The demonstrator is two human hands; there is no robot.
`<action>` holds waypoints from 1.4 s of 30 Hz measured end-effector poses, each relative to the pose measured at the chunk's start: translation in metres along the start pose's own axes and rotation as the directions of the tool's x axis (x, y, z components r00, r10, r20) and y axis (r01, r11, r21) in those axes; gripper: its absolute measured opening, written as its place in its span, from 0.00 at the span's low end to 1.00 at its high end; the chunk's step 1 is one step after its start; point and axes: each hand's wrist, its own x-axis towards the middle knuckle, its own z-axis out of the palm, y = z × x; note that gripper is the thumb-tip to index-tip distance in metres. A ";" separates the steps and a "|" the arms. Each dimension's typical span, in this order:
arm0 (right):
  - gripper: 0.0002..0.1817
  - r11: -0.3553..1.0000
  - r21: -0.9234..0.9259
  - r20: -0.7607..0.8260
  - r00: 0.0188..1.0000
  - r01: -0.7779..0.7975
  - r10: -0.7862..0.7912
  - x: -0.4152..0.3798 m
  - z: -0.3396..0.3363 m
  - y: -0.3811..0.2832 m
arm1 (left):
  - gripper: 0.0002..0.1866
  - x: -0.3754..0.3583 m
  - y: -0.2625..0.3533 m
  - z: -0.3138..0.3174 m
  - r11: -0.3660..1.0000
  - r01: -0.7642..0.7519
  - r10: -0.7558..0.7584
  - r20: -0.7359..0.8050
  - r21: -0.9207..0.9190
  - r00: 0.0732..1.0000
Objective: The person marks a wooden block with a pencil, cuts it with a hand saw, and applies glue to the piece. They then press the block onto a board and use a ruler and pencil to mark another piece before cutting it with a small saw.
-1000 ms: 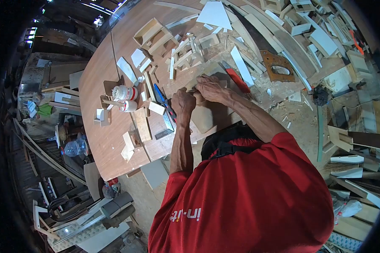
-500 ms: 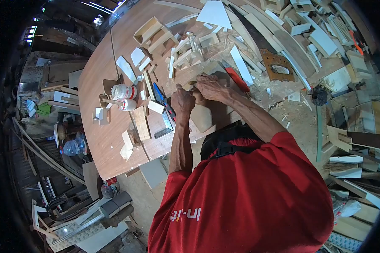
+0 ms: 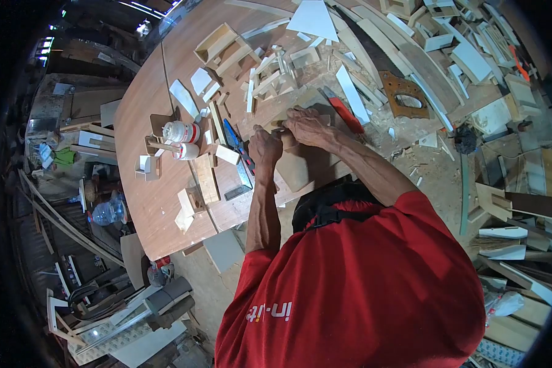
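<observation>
Both of my hands are close together over a brown board (image 3: pixel 295 170) at the near edge of the table. My left hand (image 3: pixel 265 147) is closed, its fingers curled round something I cannot make out. Just to its right, my right hand (image 3: pixel 308 127) is also closed, with bent fingers on a small piece that is mostly hidden. A blue and black tool (image 3: pixel 234 142) lies left of my left hand, near a try square (image 3: pixel 238 192). Beyond my right hand rests a red strip-like object (image 3: pixel 346 115).
Glue jars (image 3: pixel 181 132) stand at the left beside small wooden boxes. An open wooden box (image 3: pixel 218 48) and many offcuts lie farther back. A handsaw (image 3: pixel 405 98) is at the right. Wood scraps are piled at the far right (image 3: pixel 470 61).
</observation>
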 end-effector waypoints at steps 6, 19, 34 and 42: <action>0.10 1.000 0.021 -0.022 1.000 -0.013 0.014 0.000 0.007 0.003 | 0.22 0.019 -0.033 0.026 0.984 -0.177 0.177 -0.118 0.003 0.977; 0.10 1.000 -0.017 -0.038 0.999 0.021 -0.021 -0.001 0.005 0.003 | 0.23 0.008 -0.021 0.012 0.987 -0.159 0.160 -0.069 0.027 0.985; 0.09 0.998 -0.041 -0.020 0.998 0.054 -0.055 0.003 0.001 0.002 | 0.16 -0.006 0.000 0.003 1.000 0.003 -0.004 -0.043 -0.024 0.999; 0.08 0.998 -0.014 -0.040 0.998 0.053 -0.054 0.003 -0.001 0.002 | 0.12 -0.010 0.000 0.008 0.994 -0.033 0.020 -0.127 -0.100 0.992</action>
